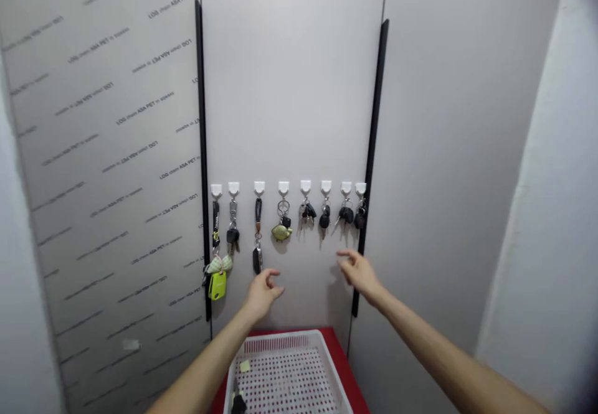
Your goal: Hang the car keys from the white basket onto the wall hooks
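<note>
Panel (pixel 289 103): eight hooks (pixel 283 187), eight key sets (pixel 281 233); two hands (pixel 262 292) below.

The 8 hooks (pixel 283 186) are white; 1 key fob (pixel 218 286) is lime, its bow (pixel 217 264) checked. The basket (pixel 333 370) is white, the table (pixel 342 364) red.

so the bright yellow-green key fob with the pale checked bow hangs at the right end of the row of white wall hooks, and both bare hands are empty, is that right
Not quite: the bright yellow-green key fob with the pale checked bow hangs at the left end of the row of white wall hooks, as the head view shows. The left hand and right hand are both empty.
</note>
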A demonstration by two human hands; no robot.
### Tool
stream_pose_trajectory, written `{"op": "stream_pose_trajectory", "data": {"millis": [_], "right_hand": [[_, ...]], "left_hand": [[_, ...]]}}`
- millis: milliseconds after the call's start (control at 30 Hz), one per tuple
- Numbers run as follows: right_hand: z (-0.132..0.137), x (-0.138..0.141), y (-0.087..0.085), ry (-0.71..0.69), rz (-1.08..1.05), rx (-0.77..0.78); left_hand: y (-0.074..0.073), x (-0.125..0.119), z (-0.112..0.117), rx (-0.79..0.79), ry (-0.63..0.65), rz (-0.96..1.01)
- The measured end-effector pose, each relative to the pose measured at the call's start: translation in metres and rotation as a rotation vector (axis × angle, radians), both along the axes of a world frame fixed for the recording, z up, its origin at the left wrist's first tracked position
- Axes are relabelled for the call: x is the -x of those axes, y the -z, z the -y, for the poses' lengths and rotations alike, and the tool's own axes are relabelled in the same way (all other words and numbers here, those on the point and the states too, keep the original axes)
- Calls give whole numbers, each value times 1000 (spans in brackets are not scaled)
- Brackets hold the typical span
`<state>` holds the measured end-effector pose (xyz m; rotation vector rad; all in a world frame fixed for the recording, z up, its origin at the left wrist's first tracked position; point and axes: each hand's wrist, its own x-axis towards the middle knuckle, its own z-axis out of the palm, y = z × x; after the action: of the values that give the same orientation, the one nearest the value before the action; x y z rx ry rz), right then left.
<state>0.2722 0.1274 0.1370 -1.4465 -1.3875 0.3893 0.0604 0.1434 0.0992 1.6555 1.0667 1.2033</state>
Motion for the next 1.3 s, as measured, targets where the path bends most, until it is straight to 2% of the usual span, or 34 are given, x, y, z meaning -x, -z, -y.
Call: {"op": "stream_pose_trajectory", "data": {"millis": [67,133,300,400,500,633,700,800,867,1000,1100,1167,1233,1300], "right_hand": [[10,30,6,-261,31,89],[21,59,-5,-415,48,8],[42,110,-55,-515,-122,-449],[46,124,-65,-571,-198,-520],[45,131,-62,-603,-212,-513],[34,130,-55,-565,-171,-460],[21,128,-48,-503,-111,-352],[-6,128,-33,-373,-7,-176],[-23,134,-24,-296,42,-132],[-45,159,-15,-214,125,-128],[-52,172,-16,-167,152,-108],[-53,173,-25,-147,103,-154],[-53,169,-43,-157,13,-259],[-51,164,-69,-210,-98,-363]], "left_hand": [[-11,12,4,-70,-82,44],[-32,20,14,-184,-99,108],[-89,30,48,-464,-51,267],[-104,31,60,-517,-26,338],[-103,31,62,-511,-12,345],[-90,39,49,-493,-58,259],[-81,51,35,-477,-201,205],[-65,73,7,-418,-592,127],[-54,81,-10,-348,-774,29],[-43,75,-31,-168,-802,-167],[-49,64,-36,-113,-790,-181],[-60,63,-37,-161,-701,-92],[-79,68,-35,-228,-596,61],[-103,75,-32,-298,-562,208]]}}
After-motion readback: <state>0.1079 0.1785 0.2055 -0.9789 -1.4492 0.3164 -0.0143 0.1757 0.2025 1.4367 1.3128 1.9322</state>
